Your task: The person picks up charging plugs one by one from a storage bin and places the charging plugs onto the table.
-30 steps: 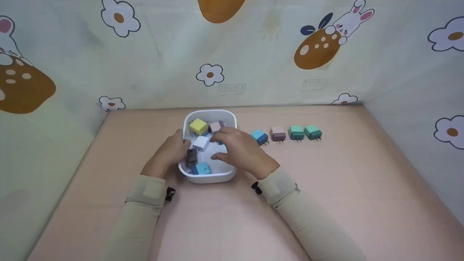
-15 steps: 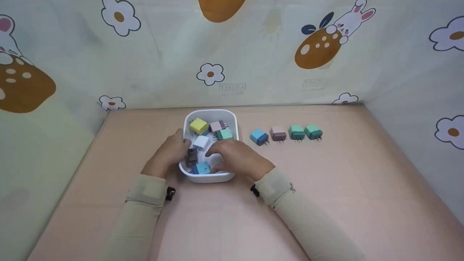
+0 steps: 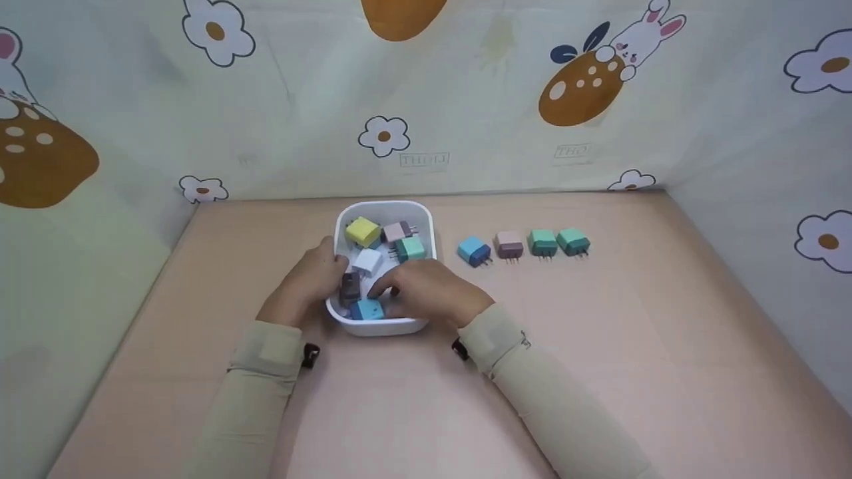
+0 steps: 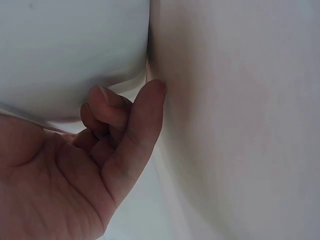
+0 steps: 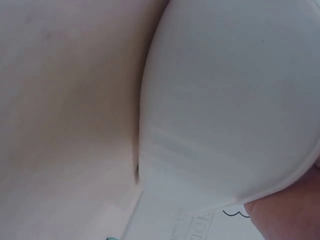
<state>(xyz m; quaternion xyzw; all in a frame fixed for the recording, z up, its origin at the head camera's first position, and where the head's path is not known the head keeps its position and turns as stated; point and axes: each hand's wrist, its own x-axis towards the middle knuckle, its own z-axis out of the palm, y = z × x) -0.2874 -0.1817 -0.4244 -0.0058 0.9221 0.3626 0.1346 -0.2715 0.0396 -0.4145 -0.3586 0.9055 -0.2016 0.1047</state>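
My left hand [image 3: 313,276] grips the left wall of a white plastic tub [image 3: 379,328], thumb over the rim; the left wrist view shows its curled fingers [image 4: 142,125] against the outer wall. Inside lie small two-tone charger plugs: yellow [image 3: 363,231], pink [image 3: 394,231], green [image 3: 411,248], white [image 3: 368,261], dark brown [image 3: 350,288] and light blue [image 3: 368,309]. My right hand [image 3: 439,291] reaches into the tub's near part, bent fingers and thumb beside the light blue plug. Whether they pinch it is unclear. The right wrist view shows mostly the tub's outer wall [image 5: 225,100].
Right of the tub, a row of charger plugs lies on the pinkish table [image 3: 599,372]: blue [image 3: 474,251], pink [image 3: 508,245], green [image 3: 542,243] and another green [image 3: 574,242]. Behind stands a patterned cloth wall [image 3: 299,113], with further cloth at both sides.
My right hand has moved toward me and left inside the tub, from the green plug to beside the light blue one, its fingers drawing closer together. My left hand stays on the wall.
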